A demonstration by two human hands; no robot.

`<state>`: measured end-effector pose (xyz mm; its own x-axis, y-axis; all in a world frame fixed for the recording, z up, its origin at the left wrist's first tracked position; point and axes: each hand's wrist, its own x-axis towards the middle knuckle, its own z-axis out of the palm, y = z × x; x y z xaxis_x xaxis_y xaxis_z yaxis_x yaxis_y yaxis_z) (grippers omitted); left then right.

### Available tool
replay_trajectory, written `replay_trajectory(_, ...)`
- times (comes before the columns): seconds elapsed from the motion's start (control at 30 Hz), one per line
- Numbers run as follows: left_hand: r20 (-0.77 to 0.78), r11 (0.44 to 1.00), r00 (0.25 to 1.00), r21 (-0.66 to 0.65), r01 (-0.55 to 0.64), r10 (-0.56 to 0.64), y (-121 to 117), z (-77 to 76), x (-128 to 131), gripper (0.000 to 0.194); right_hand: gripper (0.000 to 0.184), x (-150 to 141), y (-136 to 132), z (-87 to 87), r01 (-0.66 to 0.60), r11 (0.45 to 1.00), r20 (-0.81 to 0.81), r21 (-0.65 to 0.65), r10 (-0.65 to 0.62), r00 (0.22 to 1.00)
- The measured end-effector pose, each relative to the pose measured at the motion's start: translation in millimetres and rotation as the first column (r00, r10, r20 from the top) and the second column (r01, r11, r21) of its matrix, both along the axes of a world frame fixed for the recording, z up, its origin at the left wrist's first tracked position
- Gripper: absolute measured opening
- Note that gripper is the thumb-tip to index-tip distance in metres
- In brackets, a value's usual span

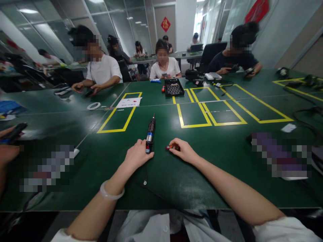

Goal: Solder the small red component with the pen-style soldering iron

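Note:
My left hand (136, 155) rests low over the green table, its fingers and thumb closed around the rear end of an electric screwdriver (149, 137). The screwdriver has a dark body with a silver and blue band, and its thin bit points away from me. To its right, my right hand (185, 151) pinches a small red and black object (168, 147) just above or on the tabletop. Fingers cover most of that object, so its kind cannot be made out. A short cord with a small ring end (145, 182) lies below my left hand.
Yellow tape outlines (195, 126) mark the green table (217, 141). A black tray (174, 94) of small parts stands toward the far side, beside a small red item (163, 88). A white tape roll (94, 106) lies left. Blurred-out devices flank me; several people sit around.

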<state>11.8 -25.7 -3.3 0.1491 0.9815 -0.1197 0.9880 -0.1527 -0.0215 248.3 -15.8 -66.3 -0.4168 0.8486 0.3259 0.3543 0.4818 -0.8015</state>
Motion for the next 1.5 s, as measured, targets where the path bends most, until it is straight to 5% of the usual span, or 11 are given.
replay_trajectory(0.13, 0.0, 0.998, 0.999, 0.042, 0.05, -0.05, 5, -3.6, 42, 0.054, 0.011, 1, 0, -0.9, 0.058, 0.996, 0.064, 0.066, -0.062, 0.996)
replay_trajectory(0.33, 0.041, 0.993, 0.994, 0.069, 0.1, -0.103, 6, -7.2, 69, 0.053, 0.011, 3, 4, -1.6, 0.141, 0.983, 0.148, 0.117, -0.157, 0.976)
replay_trajectory(0.83, 0.148, 0.986, 0.983, 0.142, 0.087, -0.108, 2, -23.3, 67, 0.073, 0.031, -2, -1, -7.2, 0.086, 0.982, 0.248, 0.166, -0.126, 0.96)
replay_trajectory(1.0, 0.141, 0.985, 0.987, 0.163, 0.057, -0.08, 6, -23.7, 66, 0.066, 0.035, -2, 0, -8.6, 0.058, 0.99, 0.203, 0.126, -0.083, 0.976)
replay_trajectory(1.23, 0.12, 0.989, 0.988, 0.125, 0.083, -0.098, 8, -16.9, 42, 0.055, 0.052, 0, 0, -8.9, 0.01, 0.997, 0.054, 0.08, -0.014, 0.998)
replay_trajectory(1.5, 0.111, 0.999, 0.993, 0.041, 0.023, -0.028, -19, -9.7, -39, 0.06, 0.042, 3, 0, -5.8, 0.012, 1.0, 0.014, 0.016, -0.012, 1.0)
